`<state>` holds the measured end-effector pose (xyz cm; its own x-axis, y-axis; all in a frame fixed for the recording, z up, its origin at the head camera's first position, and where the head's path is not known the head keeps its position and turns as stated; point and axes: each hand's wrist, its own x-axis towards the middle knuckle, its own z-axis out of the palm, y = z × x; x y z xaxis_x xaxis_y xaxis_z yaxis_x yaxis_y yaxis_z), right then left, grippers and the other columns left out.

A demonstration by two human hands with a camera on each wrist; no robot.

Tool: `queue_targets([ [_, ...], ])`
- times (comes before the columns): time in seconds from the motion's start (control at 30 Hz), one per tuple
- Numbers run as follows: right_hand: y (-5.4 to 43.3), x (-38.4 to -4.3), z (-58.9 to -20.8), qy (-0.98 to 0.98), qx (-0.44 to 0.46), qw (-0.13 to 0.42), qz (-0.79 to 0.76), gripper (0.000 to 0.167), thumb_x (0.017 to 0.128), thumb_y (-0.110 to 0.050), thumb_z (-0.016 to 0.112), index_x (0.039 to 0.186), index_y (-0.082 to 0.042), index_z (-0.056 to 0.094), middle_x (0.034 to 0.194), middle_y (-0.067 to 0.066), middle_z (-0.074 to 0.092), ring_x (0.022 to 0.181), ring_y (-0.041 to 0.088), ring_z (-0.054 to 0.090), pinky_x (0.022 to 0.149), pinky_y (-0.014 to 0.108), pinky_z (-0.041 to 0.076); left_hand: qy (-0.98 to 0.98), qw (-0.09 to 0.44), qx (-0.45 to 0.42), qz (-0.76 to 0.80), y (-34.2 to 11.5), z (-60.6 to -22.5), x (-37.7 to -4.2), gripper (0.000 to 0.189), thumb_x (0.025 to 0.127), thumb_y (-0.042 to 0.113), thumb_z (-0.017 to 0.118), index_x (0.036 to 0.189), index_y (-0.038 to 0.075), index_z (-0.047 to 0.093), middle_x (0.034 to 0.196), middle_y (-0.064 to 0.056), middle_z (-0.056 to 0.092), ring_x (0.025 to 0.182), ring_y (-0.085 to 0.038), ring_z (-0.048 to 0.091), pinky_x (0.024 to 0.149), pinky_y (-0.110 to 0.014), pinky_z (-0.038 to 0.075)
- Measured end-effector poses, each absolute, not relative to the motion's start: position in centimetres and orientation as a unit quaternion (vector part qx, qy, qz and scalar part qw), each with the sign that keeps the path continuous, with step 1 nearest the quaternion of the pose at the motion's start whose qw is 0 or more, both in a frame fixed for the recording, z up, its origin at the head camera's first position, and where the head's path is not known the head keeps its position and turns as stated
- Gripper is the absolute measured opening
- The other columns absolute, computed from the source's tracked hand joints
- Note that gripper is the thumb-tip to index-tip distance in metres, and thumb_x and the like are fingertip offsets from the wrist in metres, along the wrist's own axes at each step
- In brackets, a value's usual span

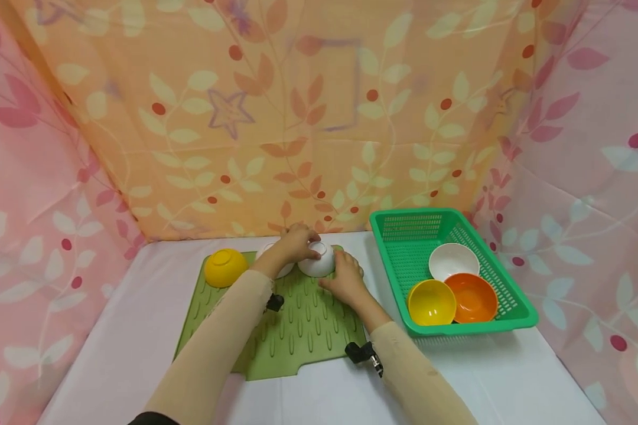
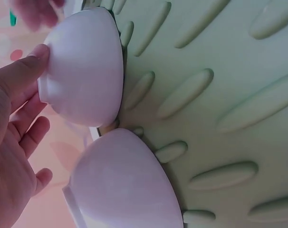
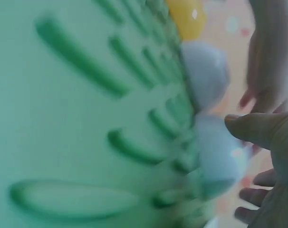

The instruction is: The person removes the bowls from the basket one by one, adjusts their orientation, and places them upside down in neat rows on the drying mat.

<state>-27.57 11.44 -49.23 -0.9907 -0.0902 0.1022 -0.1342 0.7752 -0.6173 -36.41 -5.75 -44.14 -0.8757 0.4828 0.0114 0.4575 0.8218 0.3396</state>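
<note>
Upside down on the far part of a sage-green mat with raised oval ridges (image 1: 276,363), a smooth, rounded white bowl (image 1: 319,267), foot ring uppermost. Pinched at that foot by the thumb and fingers of the left hand (image 1: 296,245). Just beside the bowl's right side, the right hand (image 1: 347,280), thumb toward the near rim, fingers spread and loosely extended; whether touching, impossible to tell. Close on the left, another upturned white bowl (image 2: 127,178), partly hidden by the left forearm in the head view. Farther left, at the mat's back corner, a round, bright yellow upturned bowl (image 1: 225,268). To the right, well apart from the mat's yellow bowl, a rectangular green plastic basket with perforated walls (image 1: 478,327). Inside, with hollows showing, a shallow white bowl (image 1: 453,260), a glossy orange bowl (image 1: 475,298) and a shiny yellow bowl (image 1: 432,305). Underneath everything, a white cloth (image 1: 111,342); behind, a peach curtain with printed leaves (image 1: 308,153).
</note>
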Motion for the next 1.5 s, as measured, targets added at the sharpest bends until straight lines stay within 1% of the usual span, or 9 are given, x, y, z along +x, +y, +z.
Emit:
queue_targets([
  [0.17,12.0,-23.7,-44.7,-0.951,0.114,0.023,0.287,0.091,0.086,-0.038,0.083,0.156,-0.003,0.038,0.157,0.020,0.041,0.147,0.041,0.033,0.117,0.062,0.026,0.952,0.039,0.251,0.173,-5.9,-44.3,-36.5,0.049,0.088,0.041,0.081,0.130,0.018,0.069,0.139,-0.007,0.060,0.141,-0.034,0.040,0.112,-0.069,0.022],
  [0.33,14.4,-20.7,-39.1,-0.953,0.173,0.035,0.245,0.084,0.087,-0.039,0.082,0.153,-0.004,0.043,0.154,0.016,0.047,0.145,0.038,0.038,0.117,0.061,0.028,0.949,0.045,0.254,0.181,-6.1,-44.4,-36.6,0.049,0.088,0.040,0.081,0.131,0.019,0.069,0.140,-0.008,0.058,0.139,-0.033,0.041,0.111,-0.067,0.022],
  [0.47,17.6,-20.2,-35.6,-0.959,0.190,0.037,0.206,0.079,0.088,-0.039,0.080,0.151,-0.006,0.047,0.154,0.015,0.048,0.144,0.038,0.038,0.116,0.063,0.026,0.946,0.048,0.258,0.190,-6.2,-44.5,-36.7,0.049,0.088,0.038,0.081,0.130,0.018,0.070,0.141,-0.008,0.057,0.141,-0.033,0.038,0.108,-0.064,0.023],
  [0.63,23.0,-21.3,-33.1,-0.965,0.206,0.036,0.157,0.072,0.090,-0.034,0.079,0.149,-0.004,0.050,0.154,0.019,0.048,0.144,0.042,0.037,0.116,0.067,0.023,0.945,0.049,0.257,0.196,-6.1,-45.0,-36.9,0.051,0.087,0.038,0.082,0.132,0.017,0.069,0.143,-0.008,0.056,0.146,-0.033,0.033,0.110,-0.064,0.021],
  [0.73,26.5,-22.5,-32.6,-0.966,0.218,0.030,0.135,0.067,0.092,-0.031,0.077,0.147,-0.002,0.052,0.151,0.022,0.050,0.142,0.045,0.038,0.114,0.070,0.025,0.945,0.051,0.256,0.196,-5.9,-45.3,-37.0,0.051,0.087,0.038,0.082,0.132,0.017,0.069,0.142,-0.007,0.056,0.141,-0.032,0.037,0.109,-0.064,0.021],
  [0.93,32.4,-25.1,-32.6,-0.959,0.248,0.011,0.134,0.058,0.093,-0.029,0.076,0.141,-0.001,0.058,0.144,0.021,0.057,0.137,0.045,0.044,0.113,0.065,0.034,0.944,0.050,0.257,0.199,-6.0,-44.9,-36.7,0.052,0.088,0.037,0.081,0.133,0.016,0.068,0.136,-0.006,0.057,0.131,-0.029,0.042,0.105,-0.061,0.024],
  [1.1,35.8,-26.5,-33.4,-0.952,0.249,-0.053,0.167,0.053,0.092,-0.025,0.078,0.140,-0.010,0.061,0.145,0.016,0.057,0.135,0.041,0.047,0.109,0.064,0.041,0.945,0.047,0.255,0.197,-6.2,-44.8,-36.7,0.052,0.089,0.037,0.081,0.134,0.015,0.068,0.138,-0.008,0.057,0.134,-0.030,0.042,0.106,-0.061,0.023],
  [1.3,39.3,-27.6,-34.6,-0.953,0.225,-0.095,0.181,0.054,0.089,-0.028,0.081,0.138,-0.014,0.063,0.143,0.014,0.060,0.133,0.042,0.050,0.105,0.064,0.044,0.946,0.050,0.255,0.194,-6.2,-44.9,-36.7,0.052,0.089,0.038,0.080,0.135,0.016,0.067,0.136,-0.007,0.057,0.130,-0.028,0.043,0.105,-0.060,0.023],
  [1.5,42.0,-28.4,-35.6,-0.955,0.184,-0.138,0.186,0.057,0.087,-0.027,0.083,0.140,-0.020,0.064,0.145,0.012,0.059,0.137,0.045,0.046,0.104,0.067,0.043,0.946,0.045,0.255,0.194,-6.0,-44.9,-36.7,0.052,0.088,0.038,0.081,0.133,0.016,0.068,0.136,-0.006,0.057,0.129,-0.029,0.044,0.105,-0.061,0.023],
])
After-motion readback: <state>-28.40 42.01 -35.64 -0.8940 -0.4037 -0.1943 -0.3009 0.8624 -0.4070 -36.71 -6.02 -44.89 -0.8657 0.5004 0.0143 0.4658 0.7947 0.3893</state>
